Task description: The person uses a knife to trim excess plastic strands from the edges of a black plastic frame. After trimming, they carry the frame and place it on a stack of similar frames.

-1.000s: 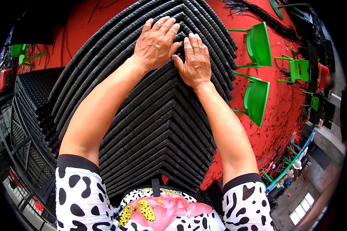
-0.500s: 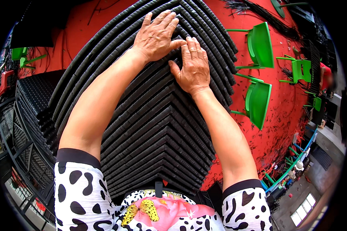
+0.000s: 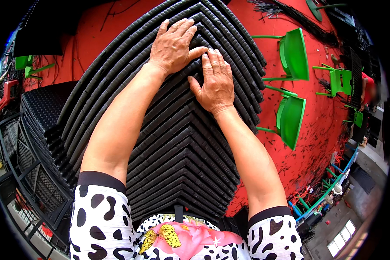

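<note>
A tall stack of black pieces with ribbed, wrapped edges (image 3: 177,151) stands right in front of me, its corners lined up one above another toward my body. Near the far corner of the stack, my left hand (image 3: 171,50) lies flat against the edges with its fingers stretched out. My right hand (image 3: 214,89) rests a little nearer and to the right, also flat, fingers extended and thumb apart. The left thumb comes close to the right fingertips. Neither hand grips anything.
Green chairs (image 3: 295,54) stand to the right on the red floor (image 3: 316,112), which is littered with dark scraps. More stacked black woven pieces (image 3: 41,117) and a dark metal frame (image 3: 19,160) are at left. A person in red (image 3: 367,89) is at the far right.
Both hands sit slightly lower in the picture, still flat on the stack. My left forearm has shifted to the right. The whole view has moved a little.
</note>
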Tool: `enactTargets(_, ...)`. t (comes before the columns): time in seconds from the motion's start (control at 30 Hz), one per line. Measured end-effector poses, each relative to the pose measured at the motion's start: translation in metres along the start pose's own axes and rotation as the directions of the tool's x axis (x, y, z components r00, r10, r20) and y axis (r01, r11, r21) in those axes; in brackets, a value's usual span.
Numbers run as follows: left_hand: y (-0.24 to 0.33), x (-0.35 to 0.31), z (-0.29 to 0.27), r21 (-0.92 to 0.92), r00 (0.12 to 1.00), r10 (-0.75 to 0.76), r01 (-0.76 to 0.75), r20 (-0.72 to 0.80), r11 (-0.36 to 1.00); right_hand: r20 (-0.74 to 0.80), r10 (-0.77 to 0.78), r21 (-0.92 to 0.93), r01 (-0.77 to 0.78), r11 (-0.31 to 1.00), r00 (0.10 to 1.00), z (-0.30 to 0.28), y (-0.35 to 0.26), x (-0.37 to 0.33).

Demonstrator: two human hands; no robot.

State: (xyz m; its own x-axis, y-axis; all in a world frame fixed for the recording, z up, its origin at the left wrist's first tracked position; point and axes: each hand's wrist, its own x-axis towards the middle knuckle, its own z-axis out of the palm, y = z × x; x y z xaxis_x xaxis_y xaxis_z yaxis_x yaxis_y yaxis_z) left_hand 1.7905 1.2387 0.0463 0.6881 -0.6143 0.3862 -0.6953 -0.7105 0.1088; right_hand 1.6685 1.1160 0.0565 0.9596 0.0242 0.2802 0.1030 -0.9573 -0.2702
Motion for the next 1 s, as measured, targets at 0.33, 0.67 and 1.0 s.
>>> enactTargets(0.33,-0.024,0.024,-0.012,-0.214,0.999,0.049,-0.049,-0.001,0.976,0.006,0.007,0.015,-0.007,1.000,1.000,-0.001,0.001,0.001)
enactTargets(0.67,-0.022,0.016,-0.002,-0.225,0.996,0.019,-0.038,-0.086,0.974,-0.014,0.003,0.012,-0.002,1.000,1.000,0.001,0.000,-0.001)
enactTargets(1.0,0.039,-0.122,-0.068,-0.117,0.989,-0.079,0.094,0.126,0.989,-0.068,-0.064,-0.082,0.059,0.995,0.996,0.012,0.007,-0.006)
